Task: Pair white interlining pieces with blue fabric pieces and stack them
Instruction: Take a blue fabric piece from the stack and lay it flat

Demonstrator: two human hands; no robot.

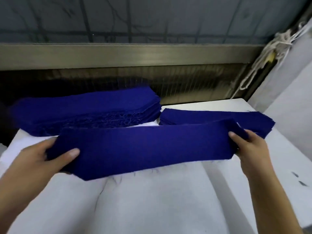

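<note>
Our left hand and right hand each grip an end of the blue strip, which lies crosswise above the table, in front of the blue stack.

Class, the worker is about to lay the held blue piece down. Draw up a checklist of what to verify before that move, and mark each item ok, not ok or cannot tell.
1. Left hand grips one end of the held blue piece: ok.
2. Right hand grips the other end: ok.
3. Piece stretched flat between the hands, no fold: ok.
4. White interlining paired under the held piece: cannot tell, its underside is hidden.
5. Low blue stack at back right free to receive it: ok.
6. Tall blue stack at back left has even edges: not ok, its front edges are ragged.
</note>
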